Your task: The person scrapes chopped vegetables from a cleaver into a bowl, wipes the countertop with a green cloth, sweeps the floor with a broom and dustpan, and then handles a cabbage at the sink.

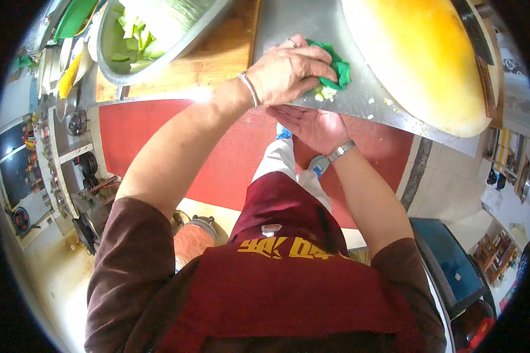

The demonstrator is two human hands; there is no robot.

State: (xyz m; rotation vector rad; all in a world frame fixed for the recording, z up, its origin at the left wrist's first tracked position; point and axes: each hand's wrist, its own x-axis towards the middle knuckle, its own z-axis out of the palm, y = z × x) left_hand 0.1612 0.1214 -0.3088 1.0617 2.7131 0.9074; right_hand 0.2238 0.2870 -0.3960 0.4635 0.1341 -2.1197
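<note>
My left hand (287,66), with a bracelet at the wrist, presses a crumpled green cloth (342,73) onto the metal tabletop (300,22). Small pale-green food scraps (325,93) lie against the cloth's near side, close to the table's front edge. Just below that edge my right hand (322,128) is held palm up, fingers extended and nothing in it. A watch is on that wrist. More pale crumbs are scattered on the metal to the right, beside a large rounded yellow-white object (424,57) whose surface is partly overexposed.
At upper left a metal basin (104,53) with cut green vegetables stands over a wooden board (212,61). Corn (70,75) lies farther left. A red mat (159,145) covers the floor beneath the table. A dark blue-topped box (446,260) stands at lower right.
</note>
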